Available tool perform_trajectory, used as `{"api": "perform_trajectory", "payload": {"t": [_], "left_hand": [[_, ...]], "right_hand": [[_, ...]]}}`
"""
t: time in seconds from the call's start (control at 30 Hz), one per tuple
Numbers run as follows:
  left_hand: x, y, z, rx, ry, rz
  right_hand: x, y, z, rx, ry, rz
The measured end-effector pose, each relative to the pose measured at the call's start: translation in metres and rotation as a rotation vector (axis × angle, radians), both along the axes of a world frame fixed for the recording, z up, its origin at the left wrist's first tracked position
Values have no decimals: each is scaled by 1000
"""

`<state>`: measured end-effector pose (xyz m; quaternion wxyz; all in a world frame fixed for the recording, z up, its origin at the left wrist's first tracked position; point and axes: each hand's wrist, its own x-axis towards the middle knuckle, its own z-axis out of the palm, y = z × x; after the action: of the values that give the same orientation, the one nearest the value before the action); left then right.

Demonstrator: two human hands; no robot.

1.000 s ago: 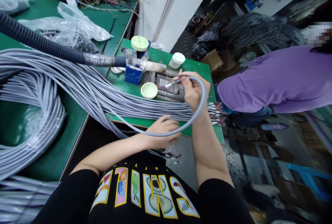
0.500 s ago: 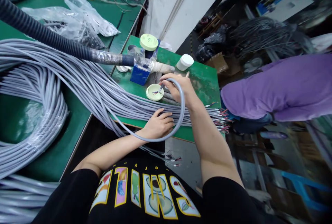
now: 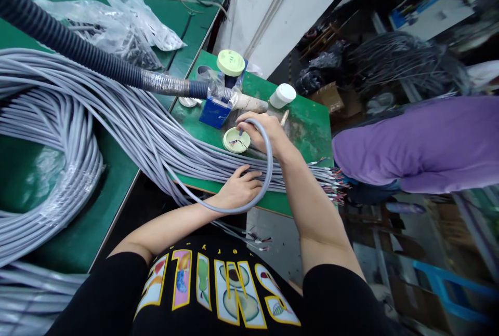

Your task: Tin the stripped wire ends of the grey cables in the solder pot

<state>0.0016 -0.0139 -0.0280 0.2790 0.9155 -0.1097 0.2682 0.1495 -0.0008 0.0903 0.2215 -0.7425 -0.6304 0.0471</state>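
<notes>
The largest thing before me is the green worktop [image 3: 120,170] on my left, with a smaller green worktop [image 3: 312,112] ahead. A thick bundle of grey cables [image 3: 163,138] curls in a coil on the left and runs across to the smaller worktop, its stripped ends [image 3: 335,183] fanned at the far right edge. Beyond them, on my right, is a person in a purple top [image 3: 413,144]. A dark ribbed hose [image 3: 105,66] reaches over from the left, wrapped in silvery tape partway, its pale nozzle [image 3: 251,103] resting by a blue box [image 3: 214,112]. One grey cable [image 3: 270,167] bends in a wide loop from the bundle, over my left wrist and round to my right grip [image 3: 275,131], which is pinched on it near its tip. My left grip [image 3: 240,189] is unclenched, fingers laid on the bundle. Past my right grip stands a white tub [image 3: 283,96]; a pale green lidded pot [image 3: 231,63] sits just behind the blue box. Smallest of all, the held cable's thin coloured wires [image 3: 234,143] point down into a shallow pale green cup [image 3: 230,149], just beside my right fingertips.
</notes>
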Motion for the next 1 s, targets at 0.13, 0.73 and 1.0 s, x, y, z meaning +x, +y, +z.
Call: {"api": "perform_trajectory", "payload": {"t": [0.13,0.73,1.0], "left_hand": [[0,0,0,9,10,0],[-1,-3,4,-14,37,-4],[-2,-2,6,-6,39,5]], "right_hand": [[2,-9,9,69,22,-37],[106,-49,-22,306,109,-369],[118,-44,-36,291,132,-363]]}}
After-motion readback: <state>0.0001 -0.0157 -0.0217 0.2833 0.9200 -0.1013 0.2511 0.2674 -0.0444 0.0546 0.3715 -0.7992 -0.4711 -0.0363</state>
